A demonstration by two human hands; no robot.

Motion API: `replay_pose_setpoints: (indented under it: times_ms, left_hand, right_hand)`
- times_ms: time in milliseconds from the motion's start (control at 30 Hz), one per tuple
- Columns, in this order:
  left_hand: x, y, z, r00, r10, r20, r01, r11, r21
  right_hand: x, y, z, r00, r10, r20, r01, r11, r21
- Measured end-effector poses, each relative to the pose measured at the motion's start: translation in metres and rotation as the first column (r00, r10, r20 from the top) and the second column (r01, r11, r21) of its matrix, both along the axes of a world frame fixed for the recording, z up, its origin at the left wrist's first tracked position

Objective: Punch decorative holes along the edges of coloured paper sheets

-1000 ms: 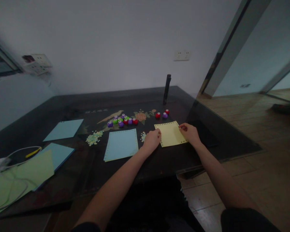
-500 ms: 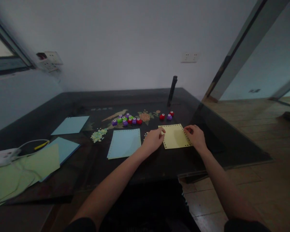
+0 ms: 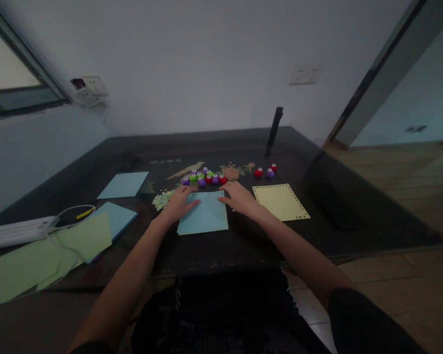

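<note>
Punched holes run along the edge of a light blue sheet of paper (image 3: 204, 216), which lies on the dark table with a thin yellowish edge showing beneath it. My left hand (image 3: 177, 202) is at its upper left corner, thumb and fingers apart over the paper. At the upper right corner is my right hand (image 3: 240, 198), also with thumb and fingers spread. To the right lies a pale yellow sheet (image 3: 281, 202) with holes along its edges, touched by neither hand. Small paper bits (image 3: 162, 200) are heaped left of my left hand.
Several round purple, green and red eyed pieces (image 3: 201, 177) sit behind the blue sheet; 3 more (image 3: 269, 173) stand to the right. A black stick-like object (image 3: 273, 132) rises at the back. Left are another blue sheet (image 3: 124, 185), green sheets (image 3: 29, 265) and a white power strip (image 3: 18, 232).
Both hands have moved left from the yellow sheet to the blue one, and their fingers have spread. The yellow sheet now lies free on the table. The view has shifted somewhat.
</note>
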State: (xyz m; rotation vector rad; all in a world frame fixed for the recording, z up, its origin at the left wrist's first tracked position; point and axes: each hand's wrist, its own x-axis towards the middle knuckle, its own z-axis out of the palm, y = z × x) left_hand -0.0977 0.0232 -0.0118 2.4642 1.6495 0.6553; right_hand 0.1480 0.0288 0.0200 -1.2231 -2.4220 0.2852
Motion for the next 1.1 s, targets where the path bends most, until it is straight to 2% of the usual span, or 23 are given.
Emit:
replay_pose_setpoints:
  times_ms: [100,200,433,700,833,933,1033,1100]
  left_hand:
    - [-0.003,0.003,-0.003,0.999,0.026,-0.022,-0.027,0.999,-0.025]
    - [-0.003,0.003,-0.004,0.998,0.04,-0.051,-0.042,0.998,-0.045]
    - [-0.003,0.004,-0.008,0.998,0.053,-0.046,-0.054,0.998,-0.024]
    - [-0.001,0.003,-0.004,1.0,0.018,-0.002,-0.018,1.0,0.009]
    - [0.003,0.002,0.0,0.999,0.004,0.035,-0.004,1.0,-0.004]
    - [0.005,0.0,0.004,0.991,0.014,0.13,-0.005,0.998,-0.064]
    - [0.005,0.0,0.009,0.962,0.075,0.262,-0.052,0.994,-0.094]
    - [0.004,0.002,0.011,0.936,0.133,0.326,-0.104,0.989,-0.104]
  right_hand:
    - [-0.015,0.016,-0.014,0.99,-0.014,0.138,0.012,1.0,0.01]
    - [-0.018,0.021,-0.022,0.981,-0.02,0.191,0.015,0.999,0.03]
    - [-0.016,0.021,-0.027,0.986,0.004,0.165,-0.006,1.0,0.015]
    - [-0.015,0.018,-0.029,0.986,-0.048,0.157,0.038,0.997,0.068]
    - [-0.015,0.016,-0.027,0.994,-0.047,0.1,0.041,0.997,0.06]
    - [-0.014,0.018,-0.027,0.998,-0.051,0.026,0.05,0.998,0.03]
    - [-0.011,0.024,-0.029,0.99,-0.076,-0.12,0.075,0.997,-0.013]
    - [-0.008,0.029,-0.031,0.96,-0.1,-0.263,0.077,0.992,-0.097]
